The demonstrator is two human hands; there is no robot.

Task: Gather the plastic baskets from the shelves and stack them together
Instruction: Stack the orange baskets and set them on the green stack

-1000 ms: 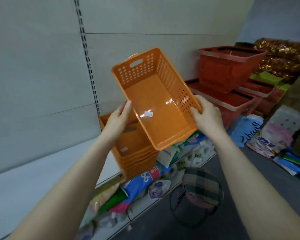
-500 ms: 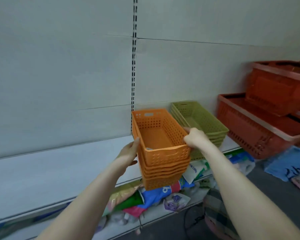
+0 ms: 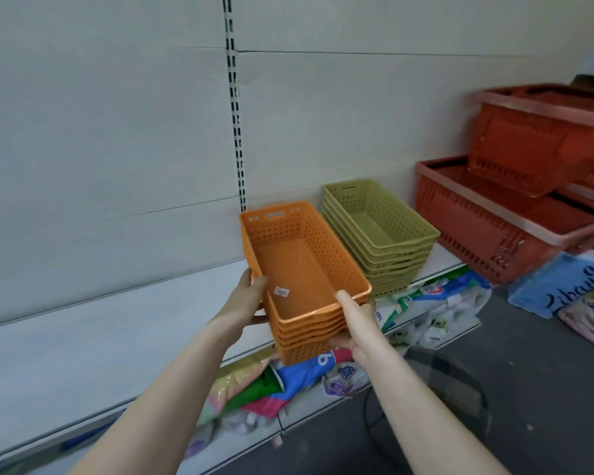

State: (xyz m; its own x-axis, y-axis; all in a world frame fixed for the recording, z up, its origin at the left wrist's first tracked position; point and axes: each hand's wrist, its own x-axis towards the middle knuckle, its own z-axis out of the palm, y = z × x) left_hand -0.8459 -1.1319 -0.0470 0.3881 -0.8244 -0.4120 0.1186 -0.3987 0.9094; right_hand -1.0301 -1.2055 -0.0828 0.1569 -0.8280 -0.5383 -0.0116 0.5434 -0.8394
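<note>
A stack of several orange perforated baskets [image 3: 299, 269] sits nested at the front edge of the white shelf [image 3: 117, 323], overhanging it slightly. My left hand [image 3: 251, 293] grips the stack's near left side, thumb over the top rim. My right hand [image 3: 354, 317] holds the near right corner, fingers under the lower baskets. A small white sticker lies inside the top basket. Just to the right stands a stack of several green baskets [image 3: 378, 231] on the same shelf, apart from the orange one.
Large red crates [image 3: 494, 228] are piled at the right, one resting on another. Below the shelf lie bagged goods and tissue packs [image 3: 436, 303] on a lower ledge. A plaid bag [image 3: 443, 378] sits on the dark floor. A slotted upright [image 3: 235, 108] runs up the back wall.
The orange basket I held tilted up in the air came down and nested onto the orange stack. My hands shifted to grip the whole stack at its near sides.
</note>
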